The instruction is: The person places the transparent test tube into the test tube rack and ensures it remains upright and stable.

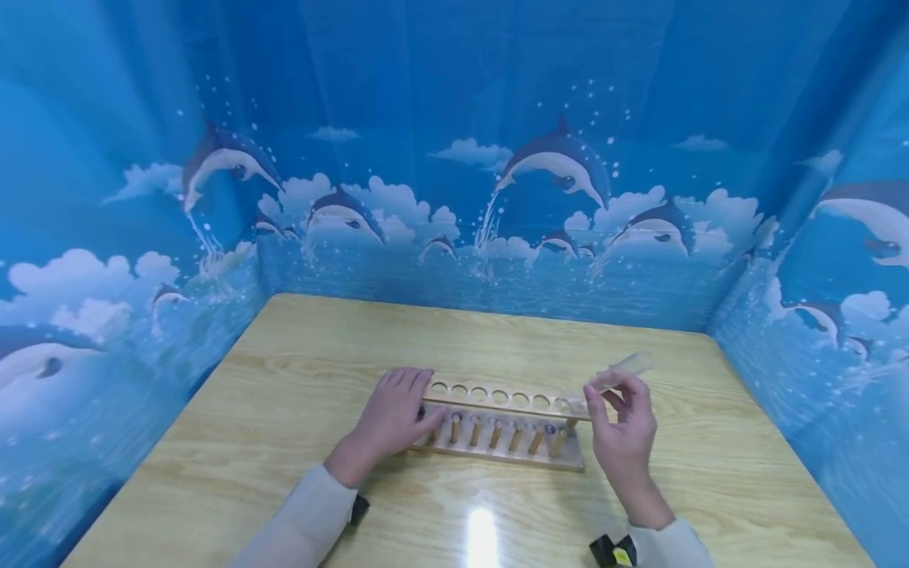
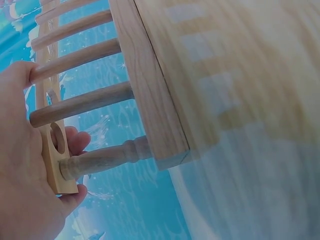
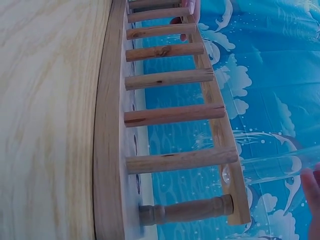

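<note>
A wooden test tube rack (image 1: 497,456) stands upright on the table, with a row of round holes in its top board and a row of pegs on its base. My left hand (image 1: 394,410) grips the left end of the top board, its thumb at the front in the left wrist view (image 2: 20,150). At the other end, my right hand (image 1: 628,430) pinches a clear test tube (image 1: 635,363) and holds it tilted. In the right wrist view, the tube's (image 3: 275,165) inner end reaches the top board near the endmost hole; fingertips (image 3: 312,187) grasp it farther out.
The light wood-grain table (image 1: 341,339) extends around the rack. A blue curtain printed with dolphins (image 1: 454,268) encloses the table at the back and both sides. Dark wrist-worn devices (image 1: 612,551) sit at the sleeves.
</note>
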A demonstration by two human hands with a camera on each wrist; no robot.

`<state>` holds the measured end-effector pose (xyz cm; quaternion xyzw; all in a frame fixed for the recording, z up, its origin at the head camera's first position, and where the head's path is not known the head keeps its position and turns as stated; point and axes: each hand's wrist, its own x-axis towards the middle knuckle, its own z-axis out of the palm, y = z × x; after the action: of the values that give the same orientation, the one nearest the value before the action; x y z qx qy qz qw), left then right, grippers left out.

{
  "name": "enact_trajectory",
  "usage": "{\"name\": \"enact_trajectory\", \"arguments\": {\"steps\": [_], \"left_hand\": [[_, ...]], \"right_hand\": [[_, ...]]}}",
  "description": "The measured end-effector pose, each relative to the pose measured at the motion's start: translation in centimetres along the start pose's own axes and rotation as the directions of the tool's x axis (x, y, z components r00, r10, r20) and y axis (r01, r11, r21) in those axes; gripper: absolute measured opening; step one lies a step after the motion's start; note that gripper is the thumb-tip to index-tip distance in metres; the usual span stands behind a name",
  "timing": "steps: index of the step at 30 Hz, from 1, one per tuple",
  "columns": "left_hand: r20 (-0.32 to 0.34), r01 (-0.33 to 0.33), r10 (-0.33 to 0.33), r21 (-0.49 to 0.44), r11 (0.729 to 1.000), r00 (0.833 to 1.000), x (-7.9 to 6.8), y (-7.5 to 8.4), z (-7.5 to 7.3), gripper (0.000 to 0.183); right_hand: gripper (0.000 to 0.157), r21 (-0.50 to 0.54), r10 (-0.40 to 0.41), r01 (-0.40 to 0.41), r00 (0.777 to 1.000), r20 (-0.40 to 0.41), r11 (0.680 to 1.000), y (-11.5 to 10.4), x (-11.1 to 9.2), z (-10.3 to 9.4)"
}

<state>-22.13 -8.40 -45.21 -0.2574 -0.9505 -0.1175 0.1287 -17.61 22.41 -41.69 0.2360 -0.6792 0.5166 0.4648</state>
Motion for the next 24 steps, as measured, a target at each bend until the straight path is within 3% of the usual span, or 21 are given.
{"name": "enact_trajectory", "arguments": {"steps": [4,15,24], "left_hand": [[0.003,0.000,0.000,-0.016,1.000,1.000,0.0,0.1,-0.1,0.069],[-0.015,-0.011,0.011,-0.044,0.999,1.000,0.0,0.1,-0.2,0.064],[0.019,0.007,-0.007,-0.024,1.000,1.000,0.0,0.1,-0.3,0.067]], "right_hand": [[0.035,-0.013,0.009,-0.009,1.000,0.015,1.000,0.5,-0.1,-0.1],[0.032,-0.026,0.033,-0.031,0.998,0.055,0.999,-1.3,0.3,0.4],[0.034,-0.078,0.030,-0.024,0.997,0.072,0.997,-1.3,0.1,0.6]]}}
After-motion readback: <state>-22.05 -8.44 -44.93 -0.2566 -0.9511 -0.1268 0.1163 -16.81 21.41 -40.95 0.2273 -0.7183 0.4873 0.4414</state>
